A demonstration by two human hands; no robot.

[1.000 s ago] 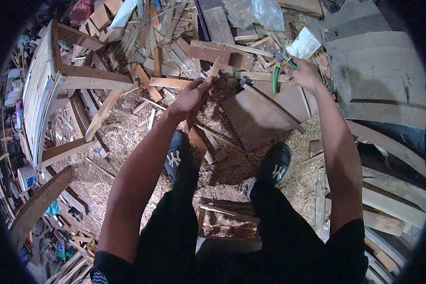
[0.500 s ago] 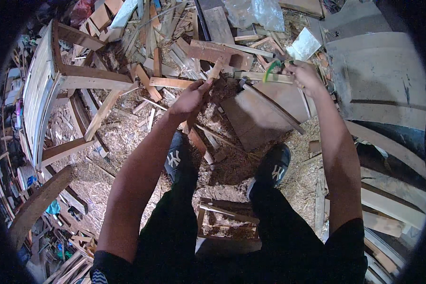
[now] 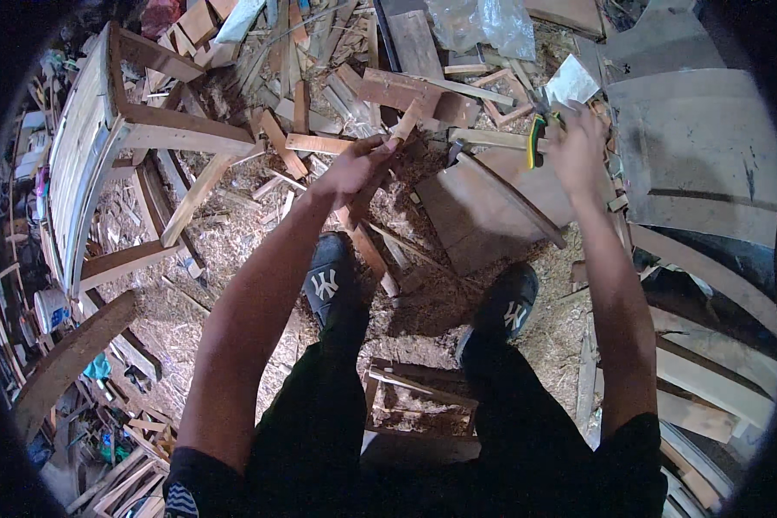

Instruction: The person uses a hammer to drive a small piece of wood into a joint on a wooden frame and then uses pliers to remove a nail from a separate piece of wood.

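My left hand (image 3: 360, 166) is closed around a narrow wooden piece (image 3: 407, 121), whose far end meets a reddish-brown board (image 3: 393, 89). My right hand (image 3: 578, 147) is at the right, its fingers partly blurred by motion, around pliers (image 3: 535, 142) with green and yellow handles. One handle shows beside the fingers; the other is mostly hidden by them. Between my hands, a hammer (image 3: 514, 200) with a dark head and a long wooden handle lies across a flat brown panel (image 3: 457, 220).
A wooden frame with legs (image 3: 181, 136) lies tipped at the left. Curved brown panels (image 3: 708, 138) are stacked at the right. Wood scraps and shavings cover the floor around my shoes (image 3: 326, 281). Clear plastic sheeting (image 3: 505, 30) lies at the far side. A small wooden frame (image 3: 423, 445) sits between my legs.
My right hand has moved to the right with the pliers, which now point away from me. My left hand keeps its grip on the wooden piece. The whole view has shifted slightly.
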